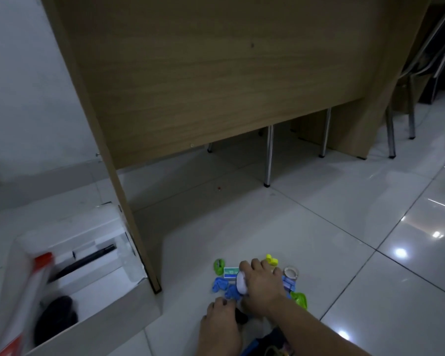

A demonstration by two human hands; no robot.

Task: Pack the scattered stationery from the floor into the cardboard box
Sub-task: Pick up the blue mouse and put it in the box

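The right hand curls its fingers round a white item in the floor pile; best lifted straight up, clear of its neighbours, then carried left to the cardboard box.

Wooden desk fills upper view. Chrome chair legs showing behind desk's lower edge. Red speck on glossy tiles beneath desk. Cables right of desk, pale wall left.
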